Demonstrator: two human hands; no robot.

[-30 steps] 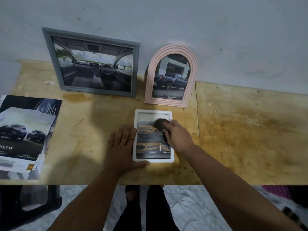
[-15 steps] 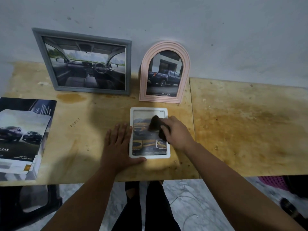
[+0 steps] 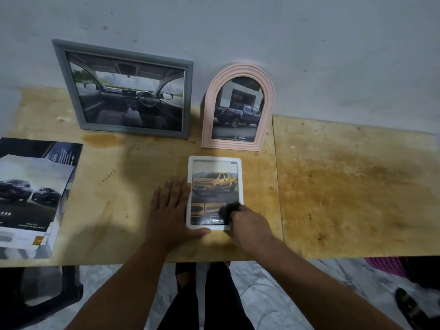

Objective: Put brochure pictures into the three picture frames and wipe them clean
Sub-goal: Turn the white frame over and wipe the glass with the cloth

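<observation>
Flat on the table [image 3: 333, 186], the white frame [image 3: 189, 210] lies just below the pink frame [image 3: 207, 120], which leans on the wall beside the grey frame [image 3: 188, 101] at ten o'clock. Left hand [image 3: 170, 210] rests spread, fingers straight, thumb along the white frame's bottom edge. Right hand [image 3: 250, 222] grips a dark cloth [image 3: 227, 210] on its lower right corner. Brochures [image 3: 31, 194] lie at nine o'clock.

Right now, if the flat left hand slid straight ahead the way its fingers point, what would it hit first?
Probably the grey frame leaning on the wall; only bare table lies before the left hand, though depth is uncertain.
</observation>
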